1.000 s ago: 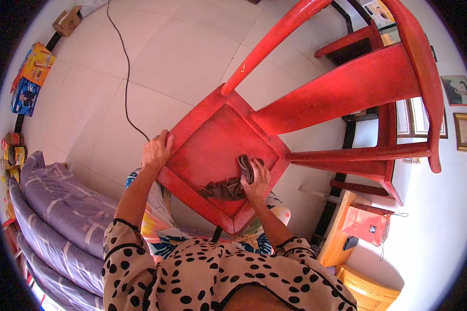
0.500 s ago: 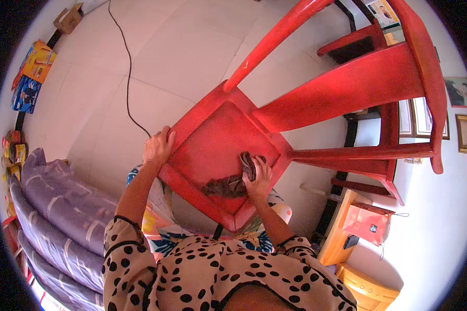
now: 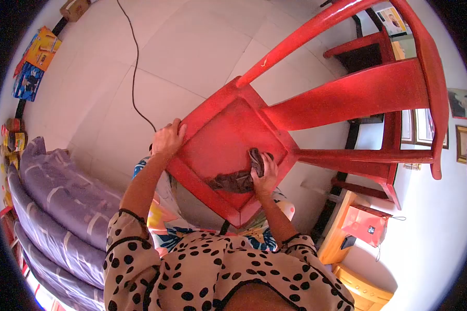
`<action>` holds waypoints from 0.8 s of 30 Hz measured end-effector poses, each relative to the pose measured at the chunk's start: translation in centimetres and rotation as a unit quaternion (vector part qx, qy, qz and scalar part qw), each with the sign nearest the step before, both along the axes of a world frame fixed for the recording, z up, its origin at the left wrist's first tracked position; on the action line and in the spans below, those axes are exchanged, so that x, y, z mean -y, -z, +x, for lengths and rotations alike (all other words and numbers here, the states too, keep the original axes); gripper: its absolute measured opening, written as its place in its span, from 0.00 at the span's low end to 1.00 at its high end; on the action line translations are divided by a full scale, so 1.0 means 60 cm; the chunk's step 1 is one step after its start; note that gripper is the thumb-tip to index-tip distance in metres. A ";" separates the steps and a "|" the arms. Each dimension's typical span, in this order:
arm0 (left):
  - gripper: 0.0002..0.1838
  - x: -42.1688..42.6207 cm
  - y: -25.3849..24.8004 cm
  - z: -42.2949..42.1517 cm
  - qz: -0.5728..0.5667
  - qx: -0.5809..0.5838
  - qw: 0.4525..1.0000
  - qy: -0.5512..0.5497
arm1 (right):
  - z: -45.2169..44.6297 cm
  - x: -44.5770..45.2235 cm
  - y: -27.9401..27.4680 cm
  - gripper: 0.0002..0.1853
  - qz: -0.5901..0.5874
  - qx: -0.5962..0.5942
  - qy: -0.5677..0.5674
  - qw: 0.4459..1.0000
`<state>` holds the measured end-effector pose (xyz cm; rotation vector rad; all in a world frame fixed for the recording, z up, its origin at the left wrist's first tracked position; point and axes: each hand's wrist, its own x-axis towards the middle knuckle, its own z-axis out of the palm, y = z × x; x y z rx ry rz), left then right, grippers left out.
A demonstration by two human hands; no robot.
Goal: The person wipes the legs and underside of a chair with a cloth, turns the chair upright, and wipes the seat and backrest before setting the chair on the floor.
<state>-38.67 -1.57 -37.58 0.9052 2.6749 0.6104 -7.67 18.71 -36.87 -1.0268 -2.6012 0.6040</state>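
A red wooden chair (image 3: 218, 150) stands tilted in front of me, its recessed seat turned towards me and its slatted back reaching to the upper right. My left hand (image 3: 168, 139) grips the seat's left corner, fingers curled over the frame. My right hand (image 3: 266, 176) is closed on a dark brown crumpled cloth (image 3: 233, 182), pressed against the seat panel near its lower right edge. Part of the cloth trails left across the panel. My lap, in patterned fabric, lies under the near corner of the seat.
A black cable (image 3: 135, 67) runs over the tiled floor (image 3: 192, 46). At left are a purple padded cover (image 3: 62, 202) and colourful boxes (image 3: 40, 49). To the right stand another red chair (image 3: 368, 173), a red bag (image 3: 367, 224) and yellow wooden furniture (image 3: 366, 285).
The chair and both hands sit slightly further right in view, as does the floor cable. My right hand stays on the cloth near the seat's lower right edge; my left keeps its grip.
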 end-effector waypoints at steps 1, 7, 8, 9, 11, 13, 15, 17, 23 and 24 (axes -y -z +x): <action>0.18 0.000 -0.001 0.000 0.000 0.001 1.000 0.001 | -0.002 0.002 -0.003 0.33 -0.004 0.001 0.003 1.000; 0.18 0.002 -0.006 0.002 0.018 0.006 1.000 0.002 | -0.042 -0.003 -0.009 0.32 -0.020 0.006 0.024 0.999; 0.18 0.001 -0.010 0.002 0.012 0.010 1.000 0.000 | -0.064 -0.008 -0.005 0.32 -0.022 -0.028 0.009 0.999; 0.18 -0.001 -0.013 -0.001 0.005 0.013 1.000 -0.003 | -0.093 -0.017 0.000 0.32 -0.025 -0.064 -0.007 0.998; 0.18 0.000 -0.013 -0.001 0.014 0.006 1.000 -0.001 | -0.157 -0.039 0.009 0.32 -0.026 -0.118 -0.044 0.992; 0.17 0.001 -0.008 0.000 0.014 0.001 1.000 -0.003 | -0.226 -0.062 0.013 0.31 -0.024 -0.154 -0.084 0.984; 0.17 0.000 -0.004 -0.001 0.006 -0.004 1.000 -0.004 | -0.310 -0.077 -0.004 0.28 0.000 -0.156 -0.107 0.982; 0.17 0.004 -0.006 0.000 0.016 -0.012 1.000 -0.002 | -0.371 -0.089 -0.001 0.26 0.032 -0.144 -0.122 0.982; 0.18 -0.003 -0.016 -0.006 0.010 0.007 1.000 0.003 | -0.424 -0.090 0.039 0.28 0.091 -0.160 -0.075 0.980; 0.18 -0.002 -0.015 -0.005 0.008 0.006 1.000 0.002 | -0.423 -0.086 0.032 0.28 0.064 -0.165 -0.074 0.981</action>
